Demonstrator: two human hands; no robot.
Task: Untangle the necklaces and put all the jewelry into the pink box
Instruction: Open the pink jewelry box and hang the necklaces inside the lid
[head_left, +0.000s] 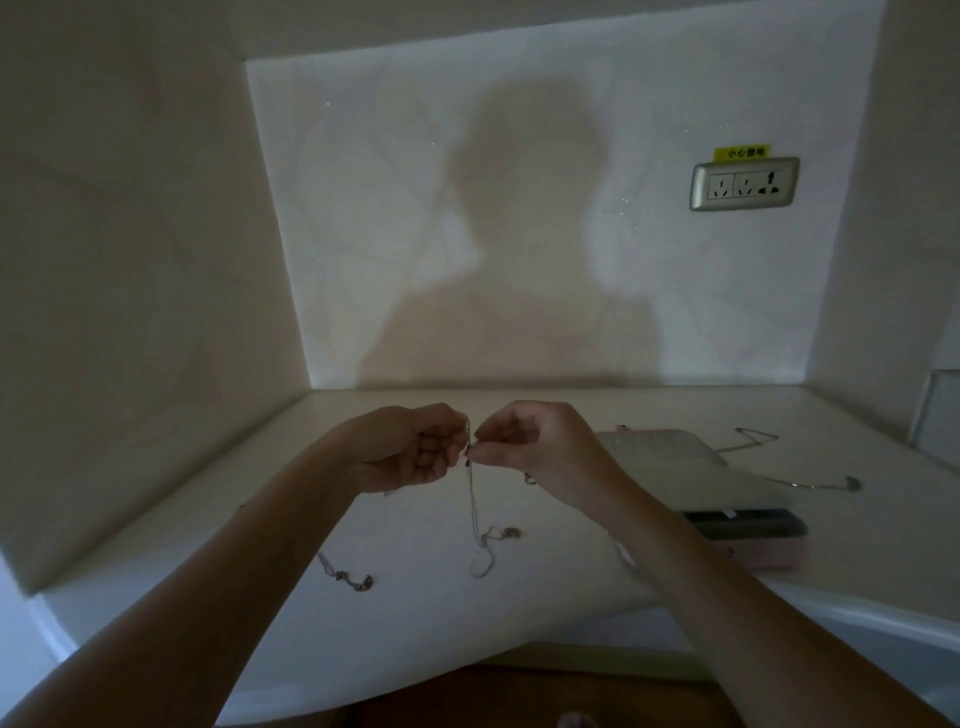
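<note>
Both forearms reach up from the bottom of the view across the curved front edge of the bench (415, 623), and they meet above its middle. My left hand (410, 449) and right hand (535, 441) are almost touching, and the fingers (485, 456) of each are curled in and pinching the top of the same necklace (471, 499). It is a thin silvery chain that hangs straight down in doubled strands from the pinch. Its lower end loops on the bench, with a small pendant (510, 532) lying just to the right of the loop. I cannot tell where the knot sits, because the strands blur together. A second chain (348, 576) lies near the front edge, beside my left forearm. The pink box (774, 558) sits just right of my right wrist, showing a pale upper face, a dark band and a pink strip at its near corner. A third necklace (815, 486) trails on the bench by the box's far right side. A wide stretch of pale bench runs from my left arm to the left wall, and the back and right walls close in the rest of the niche. A wall socket (744, 184) with a yellow label (742, 152) sits high on the back wall.
</note>
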